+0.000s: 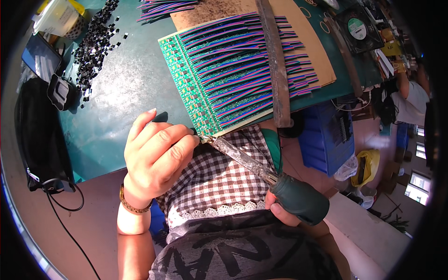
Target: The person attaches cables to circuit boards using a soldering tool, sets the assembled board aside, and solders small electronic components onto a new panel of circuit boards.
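Note:
My right hand (283, 213) is wrapped round the dark green handle of a soldering iron (302, 199). The iron's tip reaches the near left corner of a green circuit board panel (190, 100). Right beside that tip, my left hand (161, 151) has its thumb and forefinger pinched at the panel's edge, the little finger raised; whatever they hold is too small or hidden to name. Rows of red, blue and black wires (233, 70) run rightward from the panel. Across them lies a worn metal bar (276, 65).
A heap of small black parts (93, 51) lies at the far left, near a white tub (58, 21) and a phone (42, 55). Cardboard (310, 56) sits under the wires. A black fan (358, 29) is at the far right; a blue crate (326, 140) stands below the table edge.

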A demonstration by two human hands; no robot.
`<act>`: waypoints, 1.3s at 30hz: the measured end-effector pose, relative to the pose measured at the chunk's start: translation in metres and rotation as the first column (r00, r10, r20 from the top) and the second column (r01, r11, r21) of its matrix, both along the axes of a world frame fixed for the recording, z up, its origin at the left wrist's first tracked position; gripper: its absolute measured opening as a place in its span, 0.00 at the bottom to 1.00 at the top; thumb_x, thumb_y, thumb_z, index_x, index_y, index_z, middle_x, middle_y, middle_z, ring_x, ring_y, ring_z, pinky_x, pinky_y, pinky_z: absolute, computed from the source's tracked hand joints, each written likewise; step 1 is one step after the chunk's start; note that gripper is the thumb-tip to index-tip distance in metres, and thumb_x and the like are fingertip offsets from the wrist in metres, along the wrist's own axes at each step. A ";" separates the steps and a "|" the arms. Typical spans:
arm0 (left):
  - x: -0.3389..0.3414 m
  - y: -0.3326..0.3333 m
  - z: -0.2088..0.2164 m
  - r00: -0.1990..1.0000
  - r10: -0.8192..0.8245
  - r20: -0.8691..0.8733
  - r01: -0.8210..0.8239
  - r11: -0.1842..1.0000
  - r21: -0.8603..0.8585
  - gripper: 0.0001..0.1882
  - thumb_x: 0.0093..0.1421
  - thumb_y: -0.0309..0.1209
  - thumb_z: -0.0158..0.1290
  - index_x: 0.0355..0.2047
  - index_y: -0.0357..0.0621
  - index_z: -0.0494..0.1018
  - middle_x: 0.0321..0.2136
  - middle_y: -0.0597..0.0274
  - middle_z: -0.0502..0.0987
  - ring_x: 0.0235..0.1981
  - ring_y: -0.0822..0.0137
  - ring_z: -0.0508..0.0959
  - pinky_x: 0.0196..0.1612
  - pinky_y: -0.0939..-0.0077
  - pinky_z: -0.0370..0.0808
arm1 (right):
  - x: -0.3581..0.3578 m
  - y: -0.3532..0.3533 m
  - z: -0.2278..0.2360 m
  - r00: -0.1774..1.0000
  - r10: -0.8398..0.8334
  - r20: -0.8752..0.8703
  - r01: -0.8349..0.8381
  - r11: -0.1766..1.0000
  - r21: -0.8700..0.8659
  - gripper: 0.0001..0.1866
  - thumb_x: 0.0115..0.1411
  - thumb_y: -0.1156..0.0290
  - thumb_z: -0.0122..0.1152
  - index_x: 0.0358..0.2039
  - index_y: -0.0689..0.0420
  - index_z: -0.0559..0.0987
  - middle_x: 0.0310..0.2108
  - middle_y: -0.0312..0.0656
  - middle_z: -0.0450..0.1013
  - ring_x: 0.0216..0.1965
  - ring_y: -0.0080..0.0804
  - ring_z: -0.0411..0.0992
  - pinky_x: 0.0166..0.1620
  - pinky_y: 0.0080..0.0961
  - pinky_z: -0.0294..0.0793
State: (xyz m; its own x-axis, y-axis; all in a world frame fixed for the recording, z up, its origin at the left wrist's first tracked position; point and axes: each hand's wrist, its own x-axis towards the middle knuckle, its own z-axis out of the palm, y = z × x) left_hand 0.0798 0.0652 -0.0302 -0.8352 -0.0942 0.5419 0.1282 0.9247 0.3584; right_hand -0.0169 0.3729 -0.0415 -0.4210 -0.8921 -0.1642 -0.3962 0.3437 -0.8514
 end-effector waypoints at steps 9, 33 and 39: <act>-0.002 -0.004 0.003 0.998 -0.060 -0.009 0.060 0.998 0.008 0.13 0.42 0.24 0.62 0.31 0.44 0.76 0.29 0.64 0.77 0.28 0.65 0.76 0.43 0.60 0.73 | 0.003 0.003 -0.004 0.877 -0.130 0.463 0.228 0.960 -0.163 0.11 0.59 0.71 0.53 0.40 0.62 0.67 0.29 0.42 0.69 0.29 0.28 0.68 0.37 0.28 0.70; -0.056 -0.131 0.011 0.892 0.433 0.132 -0.401 0.891 -0.211 0.02 0.53 0.22 0.49 0.28 0.40 0.70 0.28 0.53 0.69 0.34 0.53 0.71 0.38 0.64 0.69 | 0.009 -0.038 -0.010 0.721 -0.270 0.638 0.577 0.744 -0.337 0.22 0.54 0.73 0.52 0.49 0.63 0.59 0.23 0.43 0.67 0.19 0.31 0.68 0.29 0.31 0.74; -0.057 -0.127 0.006 0.896 0.443 0.038 -0.423 0.877 -0.228 0.07 0.54 0.18 0.46 0.33 0.38 0.69 0.29 0.52 0.69 0.33 0.54 0.71 0.39 0.65 0.69 | 0.008 -0.036 -0.011 0.699 -0.263 0.665 0.595 0.730 -0.337 0.21 0.55 0.73 0.51 0.48 0.63 0.59 0.25 0.44 0.68 0.21 0.31 0.69 0.32 0.35 0.74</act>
State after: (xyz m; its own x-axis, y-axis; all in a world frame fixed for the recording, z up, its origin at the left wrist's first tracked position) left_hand 0.0224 -0.0621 -0.0238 -0.7810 -0.3504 0.5169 -0.3248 0.9349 0.1431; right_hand -0.0093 0.3367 -0.0522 -0.7599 -0.6440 -0.0887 0.2650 -0.1823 -0.9469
